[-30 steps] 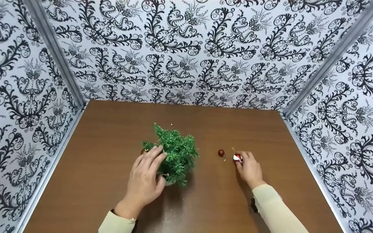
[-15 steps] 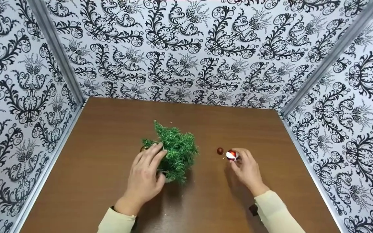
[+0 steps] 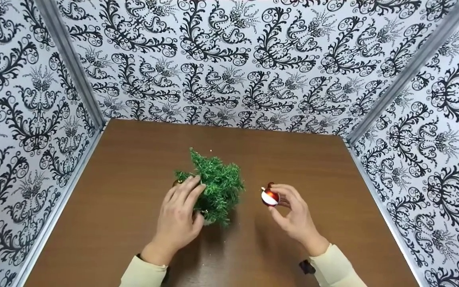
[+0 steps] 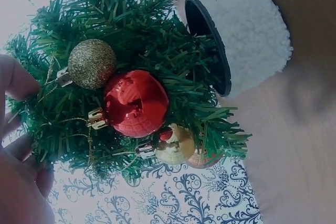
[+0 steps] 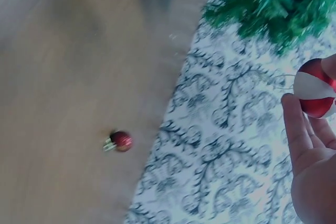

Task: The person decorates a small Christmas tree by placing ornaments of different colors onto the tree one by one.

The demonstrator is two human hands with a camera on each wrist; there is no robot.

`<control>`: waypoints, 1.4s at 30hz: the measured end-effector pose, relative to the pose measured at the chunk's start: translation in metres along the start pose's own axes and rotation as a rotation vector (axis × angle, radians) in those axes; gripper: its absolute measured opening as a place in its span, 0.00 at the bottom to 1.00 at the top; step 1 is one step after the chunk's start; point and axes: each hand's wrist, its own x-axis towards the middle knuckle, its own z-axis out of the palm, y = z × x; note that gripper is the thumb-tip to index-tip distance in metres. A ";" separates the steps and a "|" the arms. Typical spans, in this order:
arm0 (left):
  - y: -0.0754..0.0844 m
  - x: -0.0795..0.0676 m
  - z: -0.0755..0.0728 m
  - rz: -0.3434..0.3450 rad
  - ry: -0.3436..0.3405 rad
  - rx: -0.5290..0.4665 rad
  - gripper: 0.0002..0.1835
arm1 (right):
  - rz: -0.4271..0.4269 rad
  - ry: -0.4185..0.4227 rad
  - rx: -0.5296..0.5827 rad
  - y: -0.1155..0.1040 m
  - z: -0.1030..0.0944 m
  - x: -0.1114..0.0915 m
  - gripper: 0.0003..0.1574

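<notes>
My left hand [image 3: 179,211] holds the left side of a small green artificial Christmas tree [image 3: 220,183], its fingers curved among the branches. In the left wrist view the tree carries a glittery gold ball [image 4: 92,63], a shiny red ball [image 4: 137,103] and a pale gold ball [image 4: 177,144]. Its base is a fluffy white pot [image 4: 254,40]. Right of the tree, my right hand [image 3: 297,217] pinches a red and white Christmas ball [image 3: 270,197] between thumb and fingers, above the table. A thin hanging loop trails from this ball in the right wrist view.
A small red ball ornament [image 5: 122,141] lies on the brown table [image 3: 142,159]; in the head view the held ball partly covers it. Patterned black and white walls [image 3: 221,79] with grey corner posts [image 3: 405,79] enclose the table at the back and sides.
My right hand has lifted the red and white ball and moved it left toward the tree, past the small red ornament. The left hand and tree stay almost still.
</notes>
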 end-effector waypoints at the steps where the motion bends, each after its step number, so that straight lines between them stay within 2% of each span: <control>1: 0.000 0.000 0.000 0.000 0.001 -0.001 0.36 | -0.034 -0.001 0.004 -0.007 0.001 0.002 0.33; 5: 0.000 0.001 -0.001 0.003 0.005 0.001 0.36 | -0.158 -0.006 -0.018 -0.015 0.008 0.005 0.34; 10: 0.000 0.001 -0.002 0.011 0.014 0.016 0.35 | -0.295 -0.013 -0.075 0.001 0.020 -0.001 0.35; 14: 0.001 0.001 -0.002 0.012 0.014 0.019 0.35 | -0.371 -0.019 -0.084 0.009 0.027 -0.005 0.34; 26: 0.002 0.000 -0.001 0.011 0.011 0.029 0.34 | -0.491 -0.031 -0.096 -0.004 0.038 -0.001 0.33; 33: 0.002 0.000 -0.001 0.013 0.022 0.034 0.33 | -0.565 -0.019 -0.103 -0.010 0.042 0.001 0.28; 38: 0.002 0.001 -0.001 0.005 0.031 0.031 0.33 | -0.587 -0.030 -0.075 -0.012 0.046 0.002 0.29; 42: 0.004 0.003 -0.002 0.029 0.061 0.014 0.32 | -0.599 -0.032 -0.068 -0.015 0.048 0.001 0.29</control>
